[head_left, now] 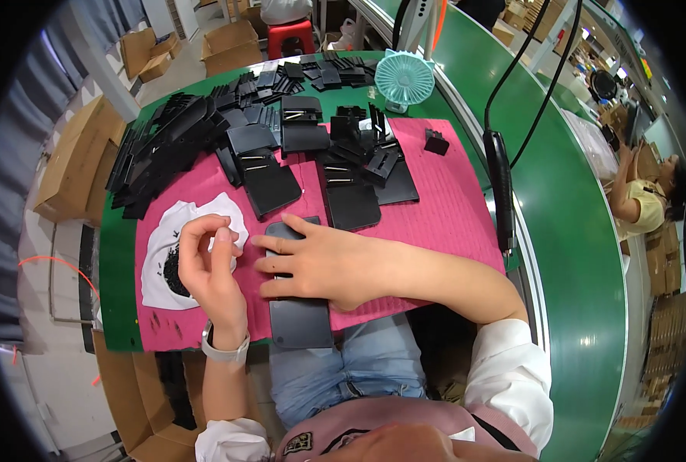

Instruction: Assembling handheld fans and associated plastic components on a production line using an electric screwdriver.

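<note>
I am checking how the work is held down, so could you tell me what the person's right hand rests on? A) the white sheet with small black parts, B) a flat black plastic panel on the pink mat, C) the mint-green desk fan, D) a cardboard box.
B: the right hand lies flat on the black plastic panel on the pink mat, while the left hand is raised beside the white sheet.

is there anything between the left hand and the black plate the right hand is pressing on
Nothing visible. The left hand is raised beside the black plate, fingertips pinched, with only bare pink mat between them. The right hand lies flat on the plate's upper part.
</note>
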`<act>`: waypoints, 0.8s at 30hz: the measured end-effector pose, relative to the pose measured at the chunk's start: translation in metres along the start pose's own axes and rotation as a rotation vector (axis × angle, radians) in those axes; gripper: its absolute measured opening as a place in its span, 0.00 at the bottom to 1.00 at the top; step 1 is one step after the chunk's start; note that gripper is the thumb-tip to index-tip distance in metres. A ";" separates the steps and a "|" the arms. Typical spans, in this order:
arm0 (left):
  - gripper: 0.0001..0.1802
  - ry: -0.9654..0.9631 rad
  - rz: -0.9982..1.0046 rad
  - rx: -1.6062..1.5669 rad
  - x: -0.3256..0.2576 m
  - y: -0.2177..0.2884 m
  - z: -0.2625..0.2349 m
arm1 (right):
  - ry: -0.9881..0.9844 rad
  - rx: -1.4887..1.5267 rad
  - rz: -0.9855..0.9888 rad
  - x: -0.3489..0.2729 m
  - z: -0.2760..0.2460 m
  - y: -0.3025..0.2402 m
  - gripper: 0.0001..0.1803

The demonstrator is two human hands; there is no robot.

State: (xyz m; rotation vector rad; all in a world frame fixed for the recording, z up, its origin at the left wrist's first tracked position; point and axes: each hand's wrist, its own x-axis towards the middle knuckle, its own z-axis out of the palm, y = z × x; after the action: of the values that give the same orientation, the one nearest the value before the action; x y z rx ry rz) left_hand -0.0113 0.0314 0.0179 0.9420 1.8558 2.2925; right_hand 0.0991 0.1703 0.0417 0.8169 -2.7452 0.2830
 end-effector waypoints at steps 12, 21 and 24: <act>0.17 -0.018 -0.021 -0.571 -0.002 -0.022 -0.029 | 0.828 -0.165 0.138 0.016 -0.027 0.007 0.38; 0.26 -0.199 -0.042 -0.433 -0.018 0.020 0.022 | 0.696 0.616 0.436 0.012 -0.013 -0.006 0.42; 0.24 -0.240 -0.183 -0.473 -0.010 0.019 0.016 | 0.578 1.161 0.538 0.001 -0.006 0.005 0.30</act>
State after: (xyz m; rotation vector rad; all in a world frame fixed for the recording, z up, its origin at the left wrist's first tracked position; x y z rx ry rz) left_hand 0.0104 0.0361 0.0327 0.8813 1.1768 2.2358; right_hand 0.0971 0.1755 0.0471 0.0709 -1.9944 1.9426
